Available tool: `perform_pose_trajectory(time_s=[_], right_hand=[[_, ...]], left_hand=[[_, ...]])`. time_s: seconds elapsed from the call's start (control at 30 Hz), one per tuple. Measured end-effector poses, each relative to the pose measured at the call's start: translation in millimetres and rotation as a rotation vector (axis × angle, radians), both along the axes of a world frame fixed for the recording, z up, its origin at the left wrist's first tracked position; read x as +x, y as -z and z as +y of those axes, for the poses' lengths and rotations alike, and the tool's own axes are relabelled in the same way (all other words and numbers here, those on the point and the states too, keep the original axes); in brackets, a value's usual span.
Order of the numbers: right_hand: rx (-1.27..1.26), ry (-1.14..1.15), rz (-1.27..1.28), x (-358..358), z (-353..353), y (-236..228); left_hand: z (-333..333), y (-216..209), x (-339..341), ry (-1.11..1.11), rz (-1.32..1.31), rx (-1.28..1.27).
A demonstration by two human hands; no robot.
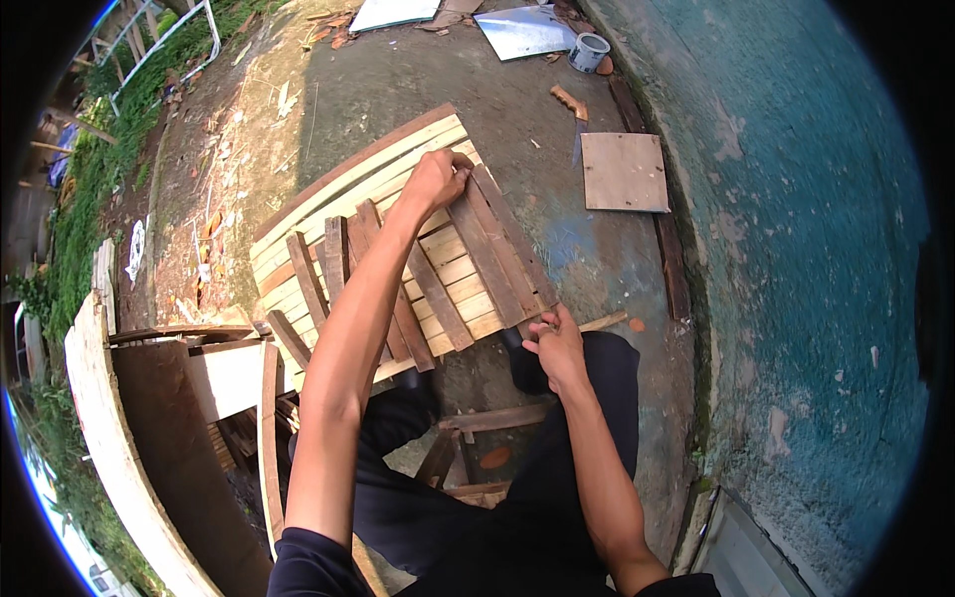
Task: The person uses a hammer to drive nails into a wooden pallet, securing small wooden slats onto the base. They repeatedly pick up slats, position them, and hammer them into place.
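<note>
A slatted panel of pale wood strips [343, 193] lies tilted in front of me, its near side above my knees. Dark brown wooden slats [485, 259] lie side by side across its right end. My left hand [436, 181] is closed on the far end of these slats, its fingertips partly hidden. At their near end, my right hand [559, 350] has its fingers curled, thumb and forefinger pinching a slat's end at the panel's corner. Several more dark slats [438, 289] rest loosely across the panel's middle and left, some behind my left forearm.
A wooden-handled saw [569, 101] lies partly under a square board [625, 172] by the blue wall [816, 249]. Beyond are a can [589, 54] and a shiny sheet [527, 32]. A large wooden box [154, 428] stands at my left; a wooden frame [497, 418] sits between my legs.
</note>
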State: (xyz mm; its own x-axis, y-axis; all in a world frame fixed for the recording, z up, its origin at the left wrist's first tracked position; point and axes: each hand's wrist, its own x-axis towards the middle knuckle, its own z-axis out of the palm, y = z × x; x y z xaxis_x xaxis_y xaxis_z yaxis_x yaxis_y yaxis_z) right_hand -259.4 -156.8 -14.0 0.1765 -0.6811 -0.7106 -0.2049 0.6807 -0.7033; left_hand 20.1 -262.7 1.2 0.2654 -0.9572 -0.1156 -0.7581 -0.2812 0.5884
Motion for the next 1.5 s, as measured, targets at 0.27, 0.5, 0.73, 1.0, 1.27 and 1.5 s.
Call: perform_pose_trajectory(time_s=[0.27,0.5,0.73,1.0,1.27,1.5], right_hand=[[-0.389,0.015,0.328,6,-16,20],[-0.305,0.373,-0.238,8,-10,-12],[-0.005,0.177,-0.564,27,35,-29],[-0.063,0.028,-0.371,56,83,0],[-0.051,-0.088,-0.202,44,109,12],[0.148,-0.067,-0.359,49,104,4]], left_hand=[[-3,-7,-10,0.039,-0.097,-0.049],[19,-54,7,-0.097,0.166,-0.206],[96,-54,59,-0.293,0.642,-0.199],[124,-14,57,-0.159,0.061,-0.001],[133,-8,55,-0.138,0.082,-0.048],[128,-13,58,-0.121,-0.009,0.031]])
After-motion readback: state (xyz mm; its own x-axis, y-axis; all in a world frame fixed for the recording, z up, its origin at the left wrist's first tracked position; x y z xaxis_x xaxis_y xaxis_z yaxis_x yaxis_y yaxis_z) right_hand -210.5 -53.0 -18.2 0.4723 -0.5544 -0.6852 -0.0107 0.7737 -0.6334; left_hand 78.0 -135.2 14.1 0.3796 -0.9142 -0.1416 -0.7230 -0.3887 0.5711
